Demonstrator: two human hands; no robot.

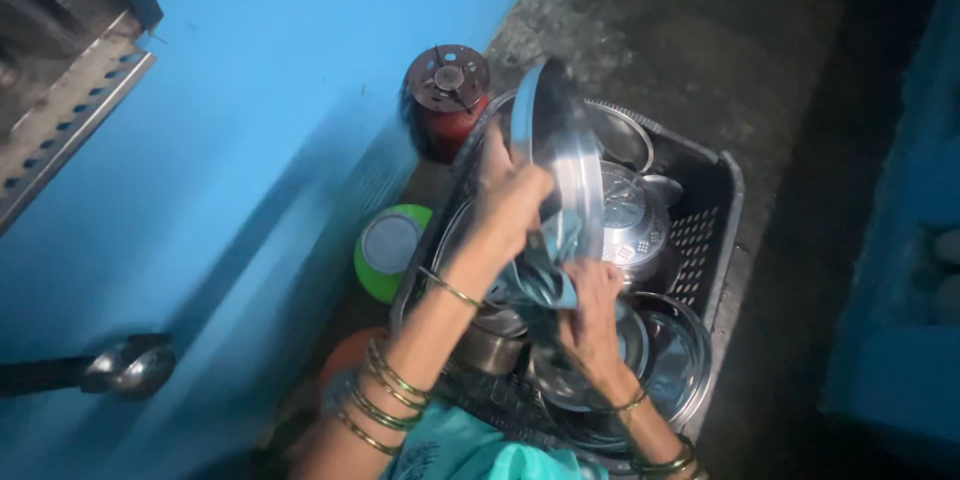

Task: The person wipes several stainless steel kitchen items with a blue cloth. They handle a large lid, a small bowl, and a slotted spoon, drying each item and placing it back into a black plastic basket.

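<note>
My left hand [508, 195] grips the rim of a round steel plate [565, 145], held up on edge over a dark plastic basket [715, 205]. My right hand [592, 305] presses a blue-grey cloth [545, 275] against the lower part of the plate. Both wrists wear green and gold bangles. The basket below holds several steel bowls and plates, among them an upturned steel bowl [635, 220] and a shallow steel dish [675, 355].
A blue wall [250, 160] runs along the left. A small red stove burner [447, 100] and a green container [390, 250] stand between wall and basket. A steel ladle [125, 368] hangs at lower left. Dark concrete floor [780, 60] lies to the right.
</note>
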